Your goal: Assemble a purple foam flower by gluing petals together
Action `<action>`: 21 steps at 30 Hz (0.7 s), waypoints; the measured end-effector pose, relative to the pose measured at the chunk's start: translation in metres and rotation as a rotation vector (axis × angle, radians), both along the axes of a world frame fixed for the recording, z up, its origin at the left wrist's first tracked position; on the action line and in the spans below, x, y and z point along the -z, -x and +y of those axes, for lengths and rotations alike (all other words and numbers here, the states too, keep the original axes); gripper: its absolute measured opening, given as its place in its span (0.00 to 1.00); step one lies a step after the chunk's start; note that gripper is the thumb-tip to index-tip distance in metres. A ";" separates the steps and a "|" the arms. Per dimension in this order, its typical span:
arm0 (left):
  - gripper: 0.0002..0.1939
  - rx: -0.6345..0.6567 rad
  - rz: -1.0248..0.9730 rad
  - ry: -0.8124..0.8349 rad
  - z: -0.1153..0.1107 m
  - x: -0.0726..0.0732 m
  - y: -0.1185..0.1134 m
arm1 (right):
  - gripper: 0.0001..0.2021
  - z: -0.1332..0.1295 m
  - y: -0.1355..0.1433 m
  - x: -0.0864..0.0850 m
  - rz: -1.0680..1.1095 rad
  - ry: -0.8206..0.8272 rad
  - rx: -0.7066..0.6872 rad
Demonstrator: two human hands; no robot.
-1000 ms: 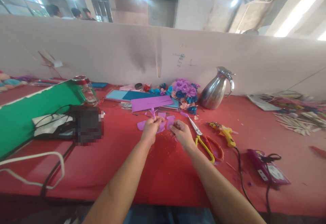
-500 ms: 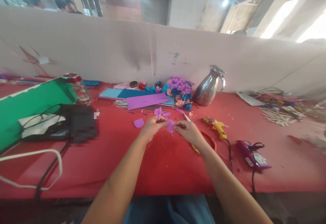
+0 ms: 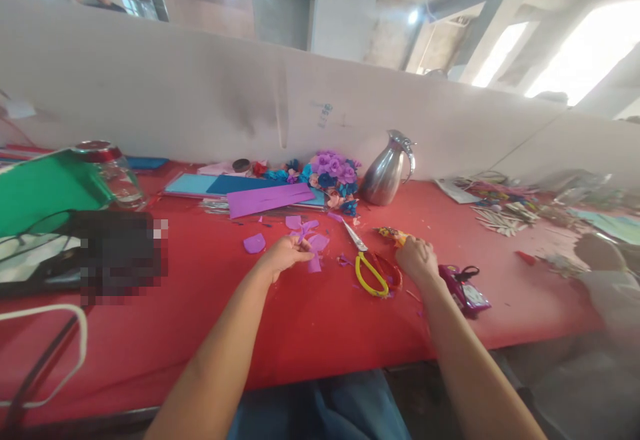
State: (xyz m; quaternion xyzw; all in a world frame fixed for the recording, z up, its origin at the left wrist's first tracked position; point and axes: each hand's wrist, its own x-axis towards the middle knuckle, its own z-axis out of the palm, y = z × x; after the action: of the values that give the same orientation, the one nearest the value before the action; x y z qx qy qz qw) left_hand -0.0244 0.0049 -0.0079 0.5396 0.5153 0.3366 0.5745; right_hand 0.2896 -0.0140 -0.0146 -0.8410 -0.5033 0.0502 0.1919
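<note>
My left hand [image 3: 284,257] pinches a purple paper flower [image 3: 304,229] by its base, just above the red tabletop. Loose purple petals lie around it, including a single petal [image 3: 255,243] to the left. To the right, my right hand [image 3: 420,259] is closed around a yellow glue gun [image 3: 399,239], whose handle is mostly hidden by the fingers. Between the hands rest scissors [image 3: 371,275] with one yellow and one red handle, blades pointing away from me.
A bunch of paper flowers [image 3: 336,170] and purple paper sheets [image 3: 270,200] lie at the back, near a steel jug [image 3: 386,172]. A purple power box [image 3: 465,291] sits right of my right hand. Leftward are a glass jar [image 3: 117,177] and a black bag [image 3: 120,250].
My right hand has left the purple petal by the flower, moved right and closed on the glue gun. The scissors are now uncovered. The whole view has swung to the right.
</note>
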 end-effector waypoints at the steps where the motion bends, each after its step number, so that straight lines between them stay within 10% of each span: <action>1: 0.12 0.005 0.017 0.002 0.000 0.000 0.000 | 0.13 0.002 -0.002 0.002 0.065 -0.013 0.062; 10: 0.07 -0.019 0.124 0.003 -0.003 -0.003 0.000 | 0.02 0.004 -0.014 0.001 0.525 -0.030 0.037; 17: 0.07 -0.027 0.179 -0.007 0.002 0.007 -0.002 | 0.16 -0.041 0.013 -0.009 1.224 -0.242 -0.267; 21: 0.07 -0.016 0.221 -0.013 0.005 0.016 -0.002 | 0.17 -0.071 0.036 -0.018 1.247 -0.240 -0.280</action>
State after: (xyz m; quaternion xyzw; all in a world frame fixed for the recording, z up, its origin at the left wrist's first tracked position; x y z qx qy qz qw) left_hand -0.0222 0.0095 -0.0236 0.5730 0.5778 0.2828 0.5078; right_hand 0.2536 -0.0847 0.0037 -0.5533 -0.4043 0.4971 0.5323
